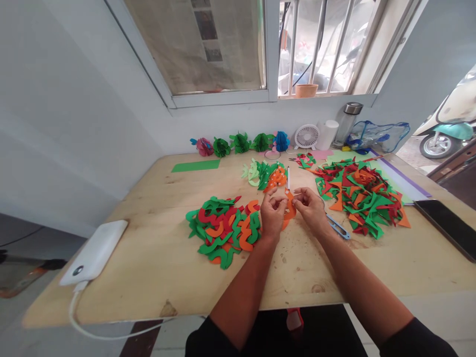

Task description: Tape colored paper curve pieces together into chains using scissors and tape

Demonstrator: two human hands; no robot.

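At the middle of the plywood table [148, 277] my left hand [273, 213] and my right hand [310, 206] are raised close together. My right hand grips what look like orange-handled scissors [288, 198], their thin pale blades pointing up. My left fingers are pinched beside them, and anything between them is hidden. A heap of wavy green, red and orange paper cut-outs [223, 233] lies left of my left hand. Right of my right hand are blue thread snips [338, 227] and a heap of angular paper scraps [360, 198]. Green and orange cut pieces [266, 176] lie just beyond my hands.
Several colourful paper balls [240, 144] line the table's back edge near a small white fan [307, 136] and a steel-capped bottle [347, 124]. A white power bank [94, 250] with a cable sits at the left edge, and a phone [449, 228] lies at the right.
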